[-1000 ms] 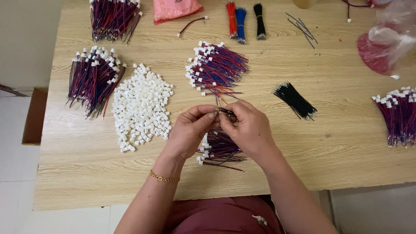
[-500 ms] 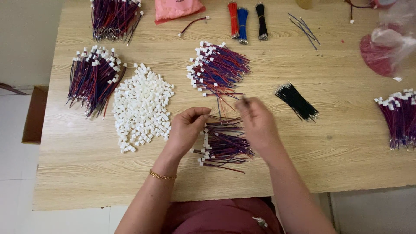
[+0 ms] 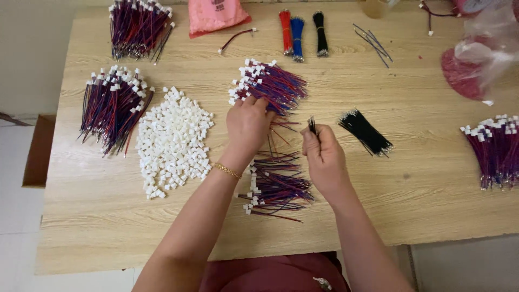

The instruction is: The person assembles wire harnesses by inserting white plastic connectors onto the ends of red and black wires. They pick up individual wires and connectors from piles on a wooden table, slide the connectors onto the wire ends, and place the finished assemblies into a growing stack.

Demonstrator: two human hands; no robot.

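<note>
- Left hand (image 3: 247, 123) lies palm down on the near edge of the red-and-blue wire bundle (image 3: 270, 85) at bench centre, fingers curled onto the wire ends, touching them. Can't tell if a wire is actually pinched; the hand hides the tips.
- Right hand (image 3: 323, 154) sits just right of that, thumb and forefinger closed on a short black piece (image 3: 312, 125) held upright and clear of the bench, probably so its end stays free to work on.
- Finished-looking bunch of wires with white plugs (image 3: 275, 186) lies between the two forearms, near edge of the bench (image 3: 411, 178), within easy drop reach of either hand.
- Heap of loose white connectors (image 3: 173, 141) sits left of the left wrist, near enough to grab without leaning.
- Black wire bundle (image 3: 365, 131) lies just right of the right hand, angled toward it, likely its feed stock.
- Further plugged bundles parked out of the way: one at left (image 3: 112, 105), one far left (image 3: 138, 27), one at the right edge (image 3: 494, 151).
- Far side holds red, blue and black tied coils (image 3: 300, 31), a pink bag (image 3: 213, 15) and a clear plastic bag (image 3: 481, 51) at far right.
</note>
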